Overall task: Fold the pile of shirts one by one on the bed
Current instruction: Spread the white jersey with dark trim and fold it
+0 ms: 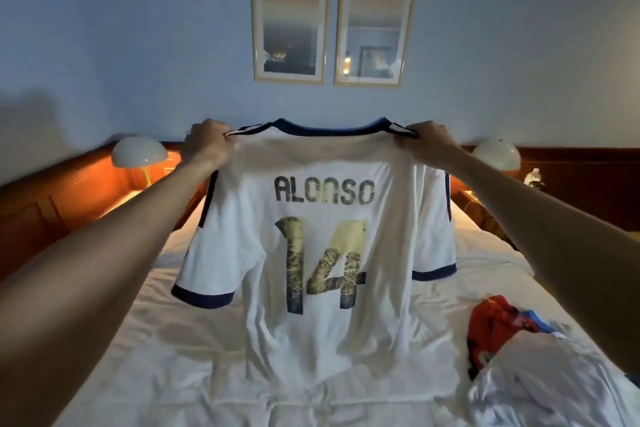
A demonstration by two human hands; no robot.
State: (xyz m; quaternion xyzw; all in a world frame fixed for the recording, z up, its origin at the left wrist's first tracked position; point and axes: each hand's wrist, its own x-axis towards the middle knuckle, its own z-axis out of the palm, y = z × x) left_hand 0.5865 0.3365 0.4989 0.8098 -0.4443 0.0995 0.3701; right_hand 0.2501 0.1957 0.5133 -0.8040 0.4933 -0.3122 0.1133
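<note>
Barely started, I'd say. Near right, the pile of shirts (526, 357) sits crumpled on the bed (173, 357), and I can't spot a folded one anywhere. Further out, the white jersey (311, 253) hangs mid-air over the bed, left hand (207, 144) and right hand (429, 140) each pinching a shoulder, grip closed tight. Everything's left to fold.

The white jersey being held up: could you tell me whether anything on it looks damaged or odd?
Yes. On the white jersey, the printed name and number 14 are cracked, flaked and discoloured. The fabric itself shows no tear.
</note>
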